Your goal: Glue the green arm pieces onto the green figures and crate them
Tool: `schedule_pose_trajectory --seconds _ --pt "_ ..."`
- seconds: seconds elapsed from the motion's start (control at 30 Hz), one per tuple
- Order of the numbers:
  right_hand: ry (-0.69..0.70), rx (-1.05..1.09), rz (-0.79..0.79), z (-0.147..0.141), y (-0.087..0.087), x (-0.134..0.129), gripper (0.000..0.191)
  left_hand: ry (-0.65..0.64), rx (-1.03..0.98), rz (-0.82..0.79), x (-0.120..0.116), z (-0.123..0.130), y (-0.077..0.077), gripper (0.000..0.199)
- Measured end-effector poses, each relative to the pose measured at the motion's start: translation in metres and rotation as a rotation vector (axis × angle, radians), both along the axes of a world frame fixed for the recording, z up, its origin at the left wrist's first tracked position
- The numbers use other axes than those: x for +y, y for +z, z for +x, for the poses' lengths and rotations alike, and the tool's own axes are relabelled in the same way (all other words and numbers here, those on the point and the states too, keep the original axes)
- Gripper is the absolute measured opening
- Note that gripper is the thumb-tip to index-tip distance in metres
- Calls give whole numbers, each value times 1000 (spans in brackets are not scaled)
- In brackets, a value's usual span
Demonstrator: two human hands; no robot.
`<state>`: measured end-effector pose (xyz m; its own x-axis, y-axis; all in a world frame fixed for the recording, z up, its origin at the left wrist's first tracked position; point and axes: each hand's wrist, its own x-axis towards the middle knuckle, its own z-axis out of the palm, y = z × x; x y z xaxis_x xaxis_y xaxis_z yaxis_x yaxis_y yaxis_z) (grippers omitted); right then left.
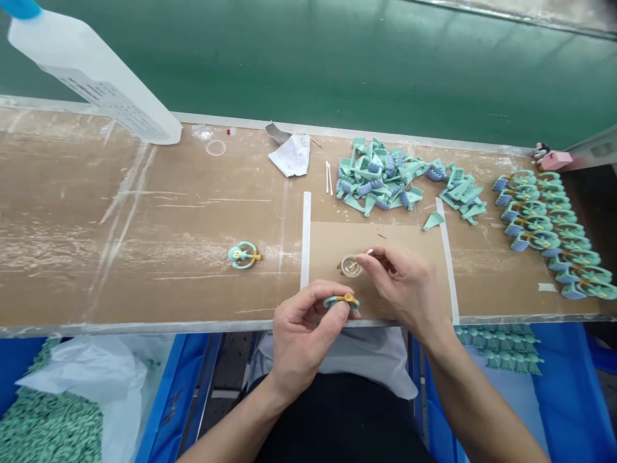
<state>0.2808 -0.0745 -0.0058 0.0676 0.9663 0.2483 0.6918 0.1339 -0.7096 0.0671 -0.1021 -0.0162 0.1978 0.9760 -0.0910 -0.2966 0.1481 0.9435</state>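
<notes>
My left hand (303, 337) is shut on a teal plastic ring piece with a gold-coloured part (343, 301), at the bench's front edge. My right hand (400, 283) pinches a white-tipped cotton swab (369, 252), whose tip sits just right of a small clear cup (351, 265) holding a pale liquid. That cup stands on a cardboard sheet (380, 241) taped to the bench. A similar teal ring piece with a gold part (244, 256) lies alone to the left of the sheet.
Beyond the sheet lies a heap of teal and blue plastic parts (378, 177). Assembled pieces form rows at right (544, 225). Two spare swabs (328, 178), crumpled white paper (289, 155) and a large plastic bottle (91, 77) lie behind. Blue crates (501, 347) stand below the bench.
</notes>
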Motion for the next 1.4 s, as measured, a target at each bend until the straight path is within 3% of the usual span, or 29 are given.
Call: schedule_pose_trajectory --seconds 0.17,0.27,0.33,0.57,0.67,0.73,0.8,0.9,1.03,1.17,1.4 --pt "-211 -137 98 80 3 9 16 15 -22 15 3 -4 -4 10" --pt "-103 -314 106 131 4 16 23 5 -26 6 3 -6 -8 10" --pt "-9 -351 82 152 3 23 28 -26 -12 -10 3 -7 -9 10" --pt "236 -395 18 175 -3 50 16 -41 -14 8 4 -5 -5 10" --pt "181 -371 31 163 5 39 17 -23 -5 29 5 0 -3 9" --pt "60 -208 16 139 12 19 11 -8 18 59 6 2 -3 10" --pt "-43 131 -113 105 17 -8 13 6 60 93 6 4 -2 10" --pt "-24 673 -415 51 18 -45 28 18 133 149 7 4 -3 13" --pt "-23 1072 -602 4 12 -65 35 51 208 221 8 5 -4 15" --pt "-51 1212 -619 -9 8 -64 44 73 222 276 8 8 -5 19" --pt "0 1236 -668 -12 5 -67 41 78 256 297 4 8 -4 17"
